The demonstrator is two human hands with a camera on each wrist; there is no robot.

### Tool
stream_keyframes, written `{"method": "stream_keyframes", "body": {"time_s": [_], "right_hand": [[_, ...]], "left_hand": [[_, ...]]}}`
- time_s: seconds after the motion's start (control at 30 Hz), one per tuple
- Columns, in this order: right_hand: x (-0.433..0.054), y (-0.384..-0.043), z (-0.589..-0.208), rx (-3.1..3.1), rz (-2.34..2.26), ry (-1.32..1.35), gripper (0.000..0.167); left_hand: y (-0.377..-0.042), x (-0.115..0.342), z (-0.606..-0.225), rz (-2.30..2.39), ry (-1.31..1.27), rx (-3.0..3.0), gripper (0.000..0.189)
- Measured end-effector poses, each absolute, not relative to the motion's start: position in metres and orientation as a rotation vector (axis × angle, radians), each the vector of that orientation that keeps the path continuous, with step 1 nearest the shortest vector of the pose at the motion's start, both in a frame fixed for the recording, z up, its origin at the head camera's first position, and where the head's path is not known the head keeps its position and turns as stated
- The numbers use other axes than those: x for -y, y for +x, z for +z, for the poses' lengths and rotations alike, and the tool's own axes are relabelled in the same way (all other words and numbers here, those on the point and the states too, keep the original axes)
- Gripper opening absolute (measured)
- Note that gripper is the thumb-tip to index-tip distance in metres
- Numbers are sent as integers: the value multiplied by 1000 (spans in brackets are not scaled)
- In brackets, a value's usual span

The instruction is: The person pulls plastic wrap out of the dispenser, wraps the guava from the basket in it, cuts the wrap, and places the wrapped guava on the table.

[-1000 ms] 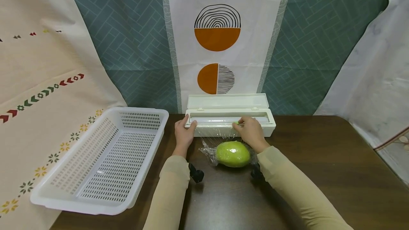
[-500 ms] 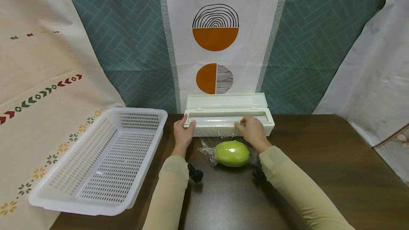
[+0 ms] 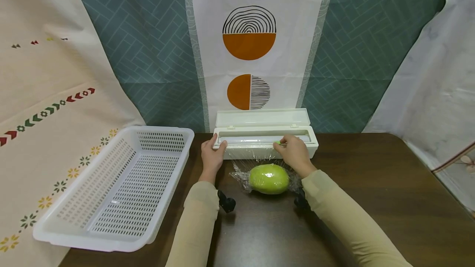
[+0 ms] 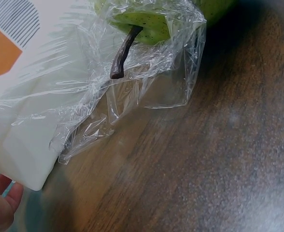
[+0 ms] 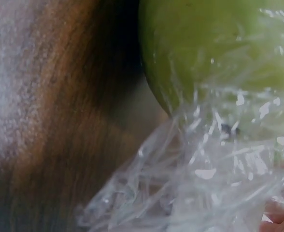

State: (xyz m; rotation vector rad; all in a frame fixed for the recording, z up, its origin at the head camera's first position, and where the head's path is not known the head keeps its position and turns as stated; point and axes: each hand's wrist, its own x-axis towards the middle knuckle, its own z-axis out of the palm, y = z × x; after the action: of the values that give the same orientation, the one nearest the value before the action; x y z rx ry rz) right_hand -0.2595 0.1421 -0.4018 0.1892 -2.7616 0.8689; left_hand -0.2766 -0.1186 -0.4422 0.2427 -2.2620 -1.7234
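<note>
A white cling film dispenser (image 3: 241,152) stands at the table's back with its lid raised and a film roll (image 3: 248,139) inside. My left hand (image 3: 212,159) grips its left end, thumb on the front. Between thumb and fingers, my right hand (image 3: 296,155) pinches a small green slider cutter (image 3: 278,142) on the front edge, mostly hidden by the fingers. Just in front lies a green fruit (image 3: 269,179) wrapped in clear cling film (image 3: 241,176), which reaches up to the dispenser. The left wrist view shows its dark stem (image 4: 125,52) and crumpled film.
A large white perforated basket (image 3: 144,188) stands on the left of the brown table (image 3: 371,184). Patterned cloths (image 3: 159,52) hang close behind the dispenser and along the left side. A black wrist camera (image 3: 227,203) juts in beside the left sleeve.
The right hand has shifted very slightly right along the dispenser with the slider cutter. The left hand keeps its hold, and the fruit stays in place. The head view has drifted a little.
</note>
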Motion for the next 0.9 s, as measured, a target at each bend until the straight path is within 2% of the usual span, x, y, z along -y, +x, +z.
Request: {"method": "stream_keyframes", "body": {"time_s": [0.9], "right_hand": [[-150, -260, -401, 2792, 855, 137, 36]], "left_hand": [[-278, 119, -445, -1716, 252, 2259, 57]]}}
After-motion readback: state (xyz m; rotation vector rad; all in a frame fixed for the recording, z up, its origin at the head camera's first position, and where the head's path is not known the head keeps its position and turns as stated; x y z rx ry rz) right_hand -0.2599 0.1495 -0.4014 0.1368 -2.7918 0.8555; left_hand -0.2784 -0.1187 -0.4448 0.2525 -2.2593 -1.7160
